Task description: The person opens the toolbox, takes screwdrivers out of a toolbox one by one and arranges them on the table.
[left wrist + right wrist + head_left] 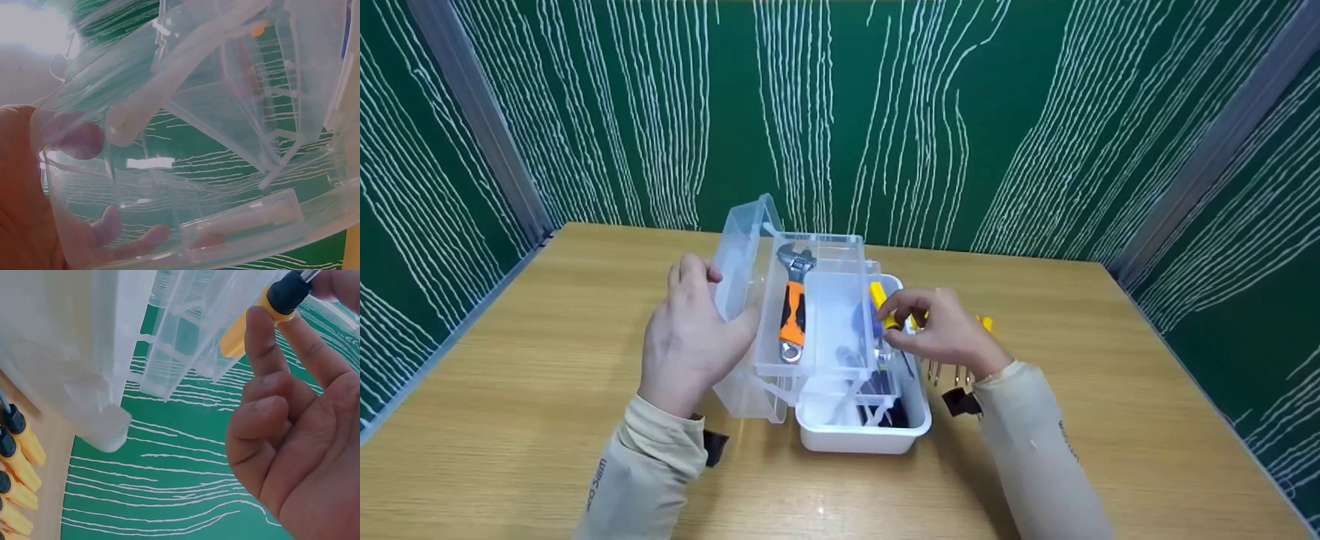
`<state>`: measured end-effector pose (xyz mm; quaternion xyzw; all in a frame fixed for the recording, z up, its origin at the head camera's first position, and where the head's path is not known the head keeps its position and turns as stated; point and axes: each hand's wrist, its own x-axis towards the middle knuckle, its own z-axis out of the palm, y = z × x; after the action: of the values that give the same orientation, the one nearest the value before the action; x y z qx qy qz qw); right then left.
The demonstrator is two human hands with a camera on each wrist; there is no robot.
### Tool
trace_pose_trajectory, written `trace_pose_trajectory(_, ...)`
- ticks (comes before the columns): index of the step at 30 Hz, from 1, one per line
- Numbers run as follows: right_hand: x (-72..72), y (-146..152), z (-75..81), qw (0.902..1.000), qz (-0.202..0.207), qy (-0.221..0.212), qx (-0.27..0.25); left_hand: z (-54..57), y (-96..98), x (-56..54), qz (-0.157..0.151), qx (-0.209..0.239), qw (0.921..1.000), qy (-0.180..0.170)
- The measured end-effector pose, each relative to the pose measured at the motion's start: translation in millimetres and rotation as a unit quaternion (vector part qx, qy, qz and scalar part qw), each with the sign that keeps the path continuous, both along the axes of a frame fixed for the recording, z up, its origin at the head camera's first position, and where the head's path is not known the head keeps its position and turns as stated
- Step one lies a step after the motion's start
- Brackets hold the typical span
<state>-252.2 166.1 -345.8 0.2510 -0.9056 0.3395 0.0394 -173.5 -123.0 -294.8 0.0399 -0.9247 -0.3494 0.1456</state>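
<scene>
A white toolbox (pixel 859 441) with a clear lid (pixel 735 259) stands on the table, its lid swung open to the left. My left hand (pixel 686 341) grips that lid, thumb on one side and fingers on the other, as the left wrist view shows through the plastic (pixel 225 118). An adjustable wrench (pixel 793 311) with an orange and black handle lies in the raised clear tray (pixel 829 241). Over the box's right side, my right hand (pixel 949 330) pinches a screwdriver (pixel 235 334) with a yellow handle and black collar. Its metal shaft runs out of the right wrist view.
Several more yellow-handled screwdrivers (pixel 25 439) lie in a row on the table (pixel 1035 450) right of the box, partly behind my right hand. Dark items (pixel 894 414) sit in the box's bottom. A green wall (pixel 885 112) with white lines stands behind the table.
</scene>
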Motion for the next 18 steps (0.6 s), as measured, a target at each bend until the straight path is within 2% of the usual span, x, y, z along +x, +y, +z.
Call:
trace_pose_trajectory(10,-3.6,13.0,2.3,0.9991,0.001,0.032,-0.028,1.2,-0.8,0.0,-0.003,0.000,1.0000,-0.009)
trace_pose_trajectory(18,-5.9,24.6,6.4,0.9982,-0.017,0.049,-0.030,-0.1,-1.9,0.1,-0.002,-0.006,1.0000,0.004)
